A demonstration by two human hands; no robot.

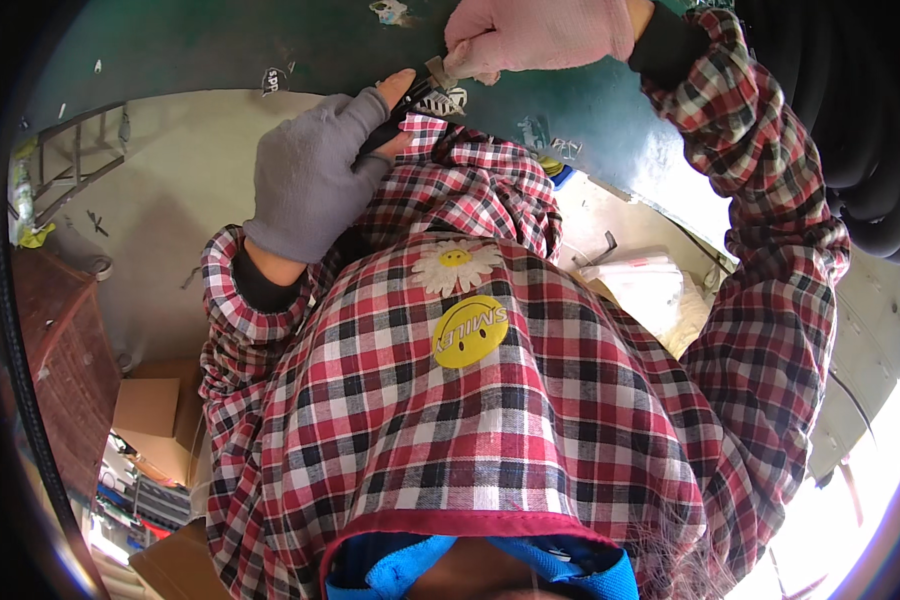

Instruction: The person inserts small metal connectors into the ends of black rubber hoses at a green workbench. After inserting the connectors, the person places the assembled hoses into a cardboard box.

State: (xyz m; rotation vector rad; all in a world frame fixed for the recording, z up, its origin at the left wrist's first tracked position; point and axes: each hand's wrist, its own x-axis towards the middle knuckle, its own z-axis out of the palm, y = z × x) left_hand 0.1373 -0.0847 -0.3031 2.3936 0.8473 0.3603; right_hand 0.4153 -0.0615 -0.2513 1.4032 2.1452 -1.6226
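At the near edge of the dark green tabletop [340, 45], both my hands meet over a small black piece. My left hand [315, 170], in a grey glove with bare thumb and fingertip, is closed on this narrow black part [410, 103], tilted up to the right. My right hand [540, 38], in a pink glove, pinches a small greyish-tan piece [437, 73] at the black part's upper end. Its exact kind is too small to tell. Just beneath them lies a black-and-white striped item [445, 102], partly hidden.
Small scraps [390, 12] and a round white label [273, 80] lie on the tabletop. Left are a metal frame [75, 165], a reddish-brown cabinet [65, 350] and a cardboard box [155, 415]. White plastic bags [640, 290] sit at right, below black ribbed hoses [870, 150].
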